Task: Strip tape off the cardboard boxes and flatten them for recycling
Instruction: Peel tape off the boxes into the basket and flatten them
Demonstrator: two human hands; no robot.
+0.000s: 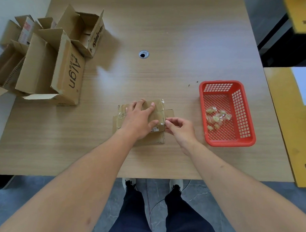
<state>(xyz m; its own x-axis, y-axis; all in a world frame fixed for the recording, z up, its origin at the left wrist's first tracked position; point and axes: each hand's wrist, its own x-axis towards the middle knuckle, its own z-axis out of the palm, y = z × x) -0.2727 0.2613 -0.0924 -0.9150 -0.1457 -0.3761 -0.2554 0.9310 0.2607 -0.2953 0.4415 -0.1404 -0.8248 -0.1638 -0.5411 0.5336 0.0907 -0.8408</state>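
One small cardboard box lay near the front edge of the wooden table, its flaps spread flat beneath it. My left hand rested on top of it, four fingers and thumb straight and splayed, pressing it down. My right hand met the box's right edge, thumb and forefinger pinched together on a strip of clear tape there; the other fingers were curled. To the right stood one red plastic basket containing about eight crumpled tape wads. At the far left corner were at least three opened cardboard boxes, clustered and touching; the exact count could not be determined.
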